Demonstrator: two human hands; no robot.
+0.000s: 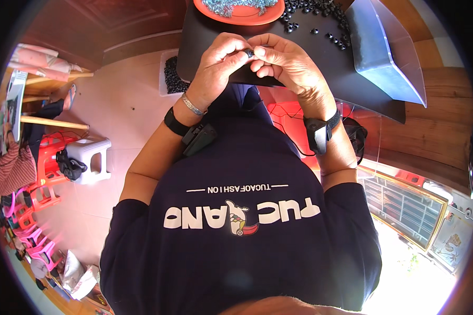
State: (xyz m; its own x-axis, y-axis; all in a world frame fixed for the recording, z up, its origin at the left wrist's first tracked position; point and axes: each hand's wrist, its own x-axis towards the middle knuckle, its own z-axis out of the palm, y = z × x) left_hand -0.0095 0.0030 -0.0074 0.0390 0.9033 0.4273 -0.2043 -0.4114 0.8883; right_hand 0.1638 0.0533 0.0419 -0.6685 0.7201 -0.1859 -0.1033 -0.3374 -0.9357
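Observation:
Both my hands meet over the near edge of the dark table (199,31). With thumb and fingers, my left hand (222,62) pinches a small round black part (249,53). My right hand (285,62) is closed in a pinch right beside that part; whatever its fingertips hold is too small to make out. Beyond the hands stands an orange-red plate (240,19) heaped with small shiny bluish-silver pieces (235,6). Similar small black parts (315,31) lie scattered over the table at the right of the plate.
A translucent bluish bin (376,42) rests tilted at the table's right side. Left of the table, a clear container (166,90) of black pieces sits low down. Farther left are a white stool (92,160), red and pink stools, and another person's striped sleeve (13,173).

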